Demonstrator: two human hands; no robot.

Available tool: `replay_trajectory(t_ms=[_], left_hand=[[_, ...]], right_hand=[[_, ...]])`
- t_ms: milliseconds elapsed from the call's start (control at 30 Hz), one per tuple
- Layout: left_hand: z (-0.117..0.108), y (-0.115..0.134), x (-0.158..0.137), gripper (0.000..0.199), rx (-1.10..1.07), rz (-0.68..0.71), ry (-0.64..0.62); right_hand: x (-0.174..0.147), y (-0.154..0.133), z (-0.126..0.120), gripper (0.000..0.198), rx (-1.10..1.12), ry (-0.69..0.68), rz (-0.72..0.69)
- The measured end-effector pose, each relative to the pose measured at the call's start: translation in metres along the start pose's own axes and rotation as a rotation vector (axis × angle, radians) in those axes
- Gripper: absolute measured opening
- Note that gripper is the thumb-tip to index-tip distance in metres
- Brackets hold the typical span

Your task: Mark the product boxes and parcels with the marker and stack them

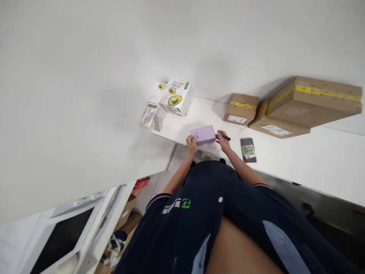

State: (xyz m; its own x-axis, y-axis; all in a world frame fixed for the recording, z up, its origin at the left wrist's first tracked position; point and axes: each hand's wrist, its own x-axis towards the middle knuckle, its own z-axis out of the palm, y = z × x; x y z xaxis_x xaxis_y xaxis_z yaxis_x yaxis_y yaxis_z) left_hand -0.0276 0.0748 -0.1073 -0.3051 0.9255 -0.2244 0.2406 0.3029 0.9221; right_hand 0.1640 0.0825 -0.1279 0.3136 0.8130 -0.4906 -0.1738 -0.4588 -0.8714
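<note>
A small purple box [205,134] lies on the white table [182,123] near its front edge, with dark marks on the left part of its top. My left hand [191,145] grips the box at its left end, fingers closed on the corner. At the other end is my right hand [223,141], closed around a black pen [225,136]. Its fingertips are close to the box's right side; whether they touch it I cannot tell.
Printed "Super Meal" cartons [175,99] stand at the table's back left. Toward the back right sit a small taped cardboard box [241,108] and larger cardboard boxes [313,101]. A phone [248,150] with a green banknote on it lies right of my right hand.
</note>
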Motion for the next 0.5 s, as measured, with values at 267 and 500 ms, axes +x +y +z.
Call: replay_trajectory(t_ms=[267, 500], left_hand=[[0.002, -0.015, -0.005, 0.029, -0.291, -0.315, 0.032], [-0.006, -0.032, 0.01, 0.032, -0.36, -0.492, -0.046]], right_hand=[[-0.003, 0.009, -0.004, 0.049, 0.002, 0.0, 0.011], [-0.004, 0.01, -0.004, 0.051, -0.088, 0.009, -0.06]])
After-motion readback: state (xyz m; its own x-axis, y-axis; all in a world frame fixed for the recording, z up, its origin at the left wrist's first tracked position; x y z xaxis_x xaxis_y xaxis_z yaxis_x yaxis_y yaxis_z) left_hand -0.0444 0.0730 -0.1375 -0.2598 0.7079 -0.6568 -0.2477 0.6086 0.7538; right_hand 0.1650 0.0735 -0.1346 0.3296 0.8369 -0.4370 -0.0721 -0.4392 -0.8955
